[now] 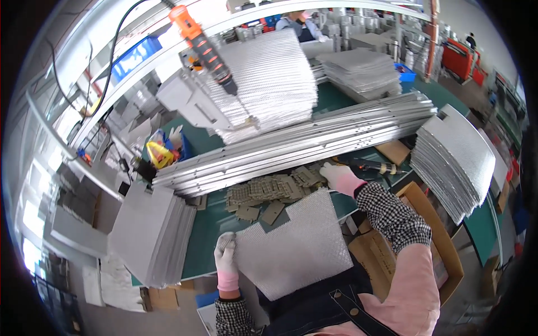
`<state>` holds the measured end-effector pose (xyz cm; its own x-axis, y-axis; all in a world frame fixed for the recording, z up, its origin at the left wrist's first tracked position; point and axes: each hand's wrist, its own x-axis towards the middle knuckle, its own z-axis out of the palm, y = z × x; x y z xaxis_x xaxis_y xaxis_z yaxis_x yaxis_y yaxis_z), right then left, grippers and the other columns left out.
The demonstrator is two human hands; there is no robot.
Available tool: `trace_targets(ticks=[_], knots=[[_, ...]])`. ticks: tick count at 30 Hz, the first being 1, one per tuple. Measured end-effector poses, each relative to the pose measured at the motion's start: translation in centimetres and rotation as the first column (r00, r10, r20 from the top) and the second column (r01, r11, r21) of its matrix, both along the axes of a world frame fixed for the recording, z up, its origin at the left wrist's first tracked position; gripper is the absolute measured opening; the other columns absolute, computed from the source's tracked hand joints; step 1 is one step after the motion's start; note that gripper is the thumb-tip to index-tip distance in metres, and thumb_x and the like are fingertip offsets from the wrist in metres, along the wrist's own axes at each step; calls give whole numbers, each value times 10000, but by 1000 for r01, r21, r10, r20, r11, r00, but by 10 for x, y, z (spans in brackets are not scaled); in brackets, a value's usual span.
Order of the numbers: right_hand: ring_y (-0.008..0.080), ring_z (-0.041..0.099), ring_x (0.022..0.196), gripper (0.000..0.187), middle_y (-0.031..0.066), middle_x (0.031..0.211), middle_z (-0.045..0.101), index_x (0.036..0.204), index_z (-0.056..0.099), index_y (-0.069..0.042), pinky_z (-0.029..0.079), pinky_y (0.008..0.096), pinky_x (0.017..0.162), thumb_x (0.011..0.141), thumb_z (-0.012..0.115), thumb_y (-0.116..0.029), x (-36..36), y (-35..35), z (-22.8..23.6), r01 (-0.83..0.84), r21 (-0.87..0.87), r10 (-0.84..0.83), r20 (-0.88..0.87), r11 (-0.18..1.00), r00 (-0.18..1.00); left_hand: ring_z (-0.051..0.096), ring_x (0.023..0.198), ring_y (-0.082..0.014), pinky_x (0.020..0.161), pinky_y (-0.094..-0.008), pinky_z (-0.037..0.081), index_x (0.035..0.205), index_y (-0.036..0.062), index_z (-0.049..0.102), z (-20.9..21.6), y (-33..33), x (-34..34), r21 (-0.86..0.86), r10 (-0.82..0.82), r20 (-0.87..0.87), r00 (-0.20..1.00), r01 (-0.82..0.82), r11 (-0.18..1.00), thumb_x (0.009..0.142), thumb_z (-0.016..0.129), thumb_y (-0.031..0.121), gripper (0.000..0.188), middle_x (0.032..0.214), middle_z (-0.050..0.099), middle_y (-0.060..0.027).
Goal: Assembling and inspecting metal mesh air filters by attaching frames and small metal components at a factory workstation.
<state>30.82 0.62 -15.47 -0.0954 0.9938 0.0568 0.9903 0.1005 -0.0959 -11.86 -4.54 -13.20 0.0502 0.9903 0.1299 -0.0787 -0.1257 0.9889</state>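
Note:
A silvery, finely textured sheet [294, 243] with a notch in its upper edge lies tilted in front of my body. My gloved left hand [226, 259] is closed on its left edge, thumb and fingers pinching it. My gloved right hand [342, 179] is stretched forward to the right end of a pile of small grey-green plates [266, 189]. Its fingers look drawn together at the pile's edge; whether a plate is between them is hidden. A few loose plates [273, 213] lie just beyond the sheet's notch.
Long metal profiles [297, 147] lie across the green table behind the plates. Sheet stacks stand at left [148, 235], right [454, 162] and back [269, 78]. An orange-black power screwdriver [204, 53] hangs overhead; another screwdriver [370, 165] lies beyond my right hand. A cardboard box [431, 224] stands under my right arm.

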Motion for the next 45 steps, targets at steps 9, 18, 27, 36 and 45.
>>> trace_targets(ticks=[9,18,27,36,45], knots=[[353,665,924,385,182,1124,560,1106,584,-48,547,446,734,738,686,-95,5,8,20,-130,-29,130,3,991,992,577,1082,-135,985,-272,416,1162,-24,629,2,15,7,-16,-47,23,999,47,999,946,558,96,258,1120,654,-44],[375,674,947,318,191,1043,648,1103,581,-41,534,484,824,823,621,-187,-8,-10,64,259,34,-258,-47,965,965,584,1054,-137,969,-270,419,1149,-26,637,8,5,-2,-46,-82,70,994,85,995,940,561,101,256,1105,661,-52],[223,720,775,276,175,947,668,1179,520,59,584,329,657,1009,504,-158,-107,-31,135,-339,-102,188,-668,935,720,578,1095,-148,993,-278,412,1240,-33,611,30,-4,11,-73,-107,35,994,109,991,939,553,81,327,1178,654,-75],[212,671,521,298,153,748,673,1178,464,67,539,313,473,1042,423,-195,-138,-33,172,-294,-553,-104,-577,780,810,511,1230,-217,1072,-317,362,1444,-93,397,25,-14,-7,-18,-182,149,972,187,982,883,656,233,699,1409,511,-174],[196,729,677,235,135,757,713,1115,507,5,567,317,601,1033,429,-201,-149,-45,201,-401,-626,96,-461,669,882,584,1081,-158,953,-292,457,1405,-30,477,51,0,-21,-126,-216,-56,975,207,970,842,723,186,652,1248,619,-114]])
